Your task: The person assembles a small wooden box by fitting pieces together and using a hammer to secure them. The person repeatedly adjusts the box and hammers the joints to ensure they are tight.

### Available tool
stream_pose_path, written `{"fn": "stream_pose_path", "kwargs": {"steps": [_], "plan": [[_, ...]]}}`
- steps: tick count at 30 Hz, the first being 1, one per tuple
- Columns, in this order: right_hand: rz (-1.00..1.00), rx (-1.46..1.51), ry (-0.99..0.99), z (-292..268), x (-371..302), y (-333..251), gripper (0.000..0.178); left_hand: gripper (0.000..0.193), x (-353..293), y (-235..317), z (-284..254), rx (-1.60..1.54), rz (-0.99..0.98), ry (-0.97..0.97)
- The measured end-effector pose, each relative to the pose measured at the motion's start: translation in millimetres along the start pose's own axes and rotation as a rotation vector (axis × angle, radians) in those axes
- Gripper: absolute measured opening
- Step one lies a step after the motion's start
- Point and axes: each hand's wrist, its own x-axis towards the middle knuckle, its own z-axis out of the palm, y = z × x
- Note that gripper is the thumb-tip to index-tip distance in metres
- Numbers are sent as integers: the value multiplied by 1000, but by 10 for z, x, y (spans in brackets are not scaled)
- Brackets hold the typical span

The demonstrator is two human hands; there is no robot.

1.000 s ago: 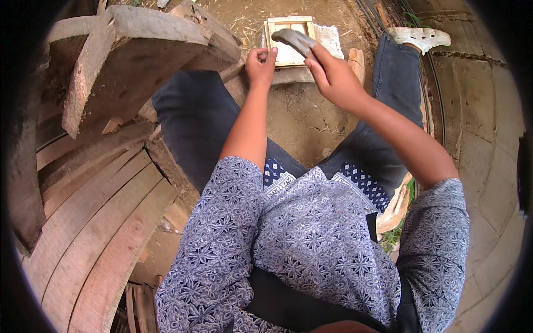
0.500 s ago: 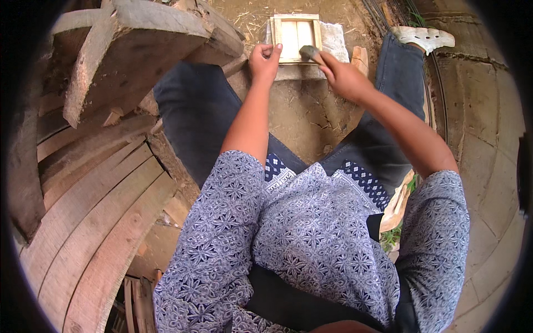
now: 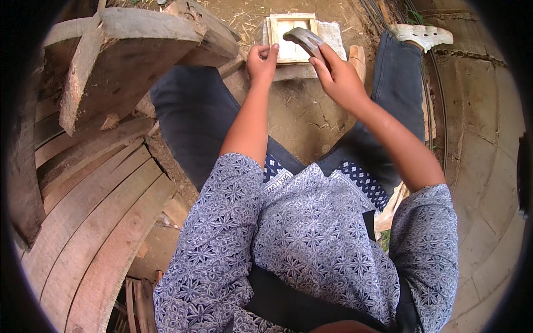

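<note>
A small square tray-like frame of pale wood [image 3: 295, 58] lies on a whitish block [image 3: 333, 39] on the ground between my feet. My left hand [image 3: 261, 65] is closed at its near left edge, thumb on the rim and fingers curled beside it. Raised over the frame is a hammer [image 3: 305, 40] with a grey metal head, its handle mostly hidden in my right hand [image 3: 343, 83]. The head hangs above the frame's inside, apart from the wood as far as I can see. No nail is visible at this size.
Heavy rough timbers [image 3: 133, 61] stand at the left, close to my left knee. Below them, long boards [image 3: 105, 238] lie side by side. A short wood piece [image 3: 357, 60] sits right of the block. My right foot wears a white shoe [image 3: 425, 36].
My right hand has lifted the hammer off the frame's lower right area, its head swinging up and left. My left hand stays at the frame's edge.
</note>
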Motion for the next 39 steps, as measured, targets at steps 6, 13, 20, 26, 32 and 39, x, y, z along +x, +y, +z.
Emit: {"fn": "stream_pose_path", "kwargs": {"steps": [6,13,20,26,32,39], "plan": [[54,-114,23,80,10,592,40,39,-13,214,54,68,-30,-52],[439,781,403,17,-255,272,28,50,-220,503,-38,660,554,-127],[592,745,201,500,-499,332,39,57,-297,510,-46,948,692,-369],[641,1059,155,319,-452,339,23,36,-323,651,-29,897,743,-376],[464,1155,504,-65,-356,413,40,27,-285,1330,-37,470,655,-387],[293,1192,457,-291,-334,369,61,31,-771,2117,-350,273,162,-549]]}}
